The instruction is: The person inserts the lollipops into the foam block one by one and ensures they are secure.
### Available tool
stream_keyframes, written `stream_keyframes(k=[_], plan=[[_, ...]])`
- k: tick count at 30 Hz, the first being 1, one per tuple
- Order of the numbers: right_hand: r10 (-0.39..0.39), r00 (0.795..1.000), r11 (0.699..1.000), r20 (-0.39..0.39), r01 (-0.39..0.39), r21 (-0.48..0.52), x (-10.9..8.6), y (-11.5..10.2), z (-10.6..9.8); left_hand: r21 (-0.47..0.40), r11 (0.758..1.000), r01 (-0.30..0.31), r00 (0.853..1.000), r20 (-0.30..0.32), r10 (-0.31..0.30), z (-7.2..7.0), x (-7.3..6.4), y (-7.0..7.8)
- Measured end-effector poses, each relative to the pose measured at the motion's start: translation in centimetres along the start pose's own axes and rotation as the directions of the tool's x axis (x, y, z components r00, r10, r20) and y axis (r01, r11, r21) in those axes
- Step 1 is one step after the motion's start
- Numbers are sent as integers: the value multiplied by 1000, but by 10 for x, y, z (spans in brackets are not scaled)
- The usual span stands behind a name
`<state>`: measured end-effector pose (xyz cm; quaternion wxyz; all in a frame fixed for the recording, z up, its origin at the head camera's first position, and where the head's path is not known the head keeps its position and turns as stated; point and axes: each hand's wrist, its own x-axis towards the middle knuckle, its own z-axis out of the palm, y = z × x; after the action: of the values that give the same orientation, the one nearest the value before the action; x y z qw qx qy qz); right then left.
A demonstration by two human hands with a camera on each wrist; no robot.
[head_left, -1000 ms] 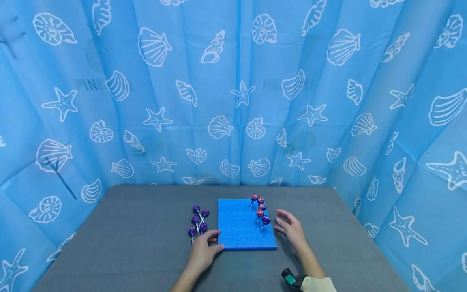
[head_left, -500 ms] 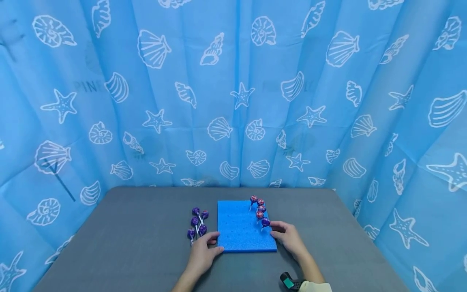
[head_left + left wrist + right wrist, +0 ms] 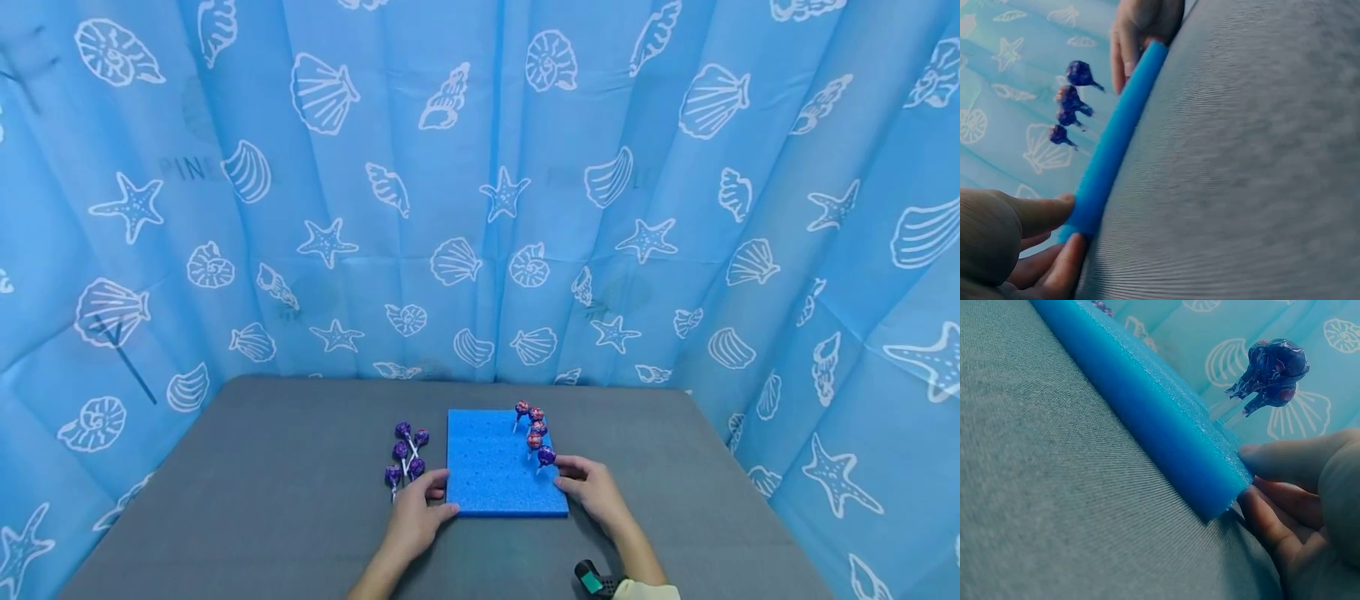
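A square blue foam board lies on the grey table. My left hand grips its near left edge; in the left wrist view the thumb is on top with fingers by the lower edge. At the right edge my right hand pinches the board, thumb above and fingers below, as the right wrist view shows. Several wrapped lollipops stand stick-down along the board's right side: red ones farther back, a purple lollipop nearest my right hand.
Several loose purple lollipops lie on the table left of the board, just beyond my left hand. A black strap device with a green face is at the right wrist. A blue shell-print curtain hangs behind the table.
My right hand has come in leftward from beside the board and now grips its right edge. The left hand keeps its place, and the lollipops look unmoved.
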<state>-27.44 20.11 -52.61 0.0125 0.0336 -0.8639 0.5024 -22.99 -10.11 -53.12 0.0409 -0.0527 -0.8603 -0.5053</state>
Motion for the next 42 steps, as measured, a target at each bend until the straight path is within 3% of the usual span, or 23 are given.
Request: stream_keyframes(k=[12,19,23,29,38,42], plan=[[-7,1000,1000,-4,7,23,-1,-2,-1,5,998,-70,997,24,70,-12,2,5],[-34,999,999,-3,34,31,-1,0,-1,25,990,-142,989,-37,143,-21,10,10],[-53,999,998,-1,53,34,-1,1,-1,15,980,-196,978,-65,197,-28,19,14],[-80,997,996,18,79,47,1,2,-1,0,973,-232,967,-110,230,-40,37,11],[-48,999,997,10,48,59,0,3,-1,-68,969,-239,953,-210,220,-57,67,0],[-42,999,997,0,42,67,-1,3,-2,-55,978,-201,954,-236,183,-60,77,-5]])
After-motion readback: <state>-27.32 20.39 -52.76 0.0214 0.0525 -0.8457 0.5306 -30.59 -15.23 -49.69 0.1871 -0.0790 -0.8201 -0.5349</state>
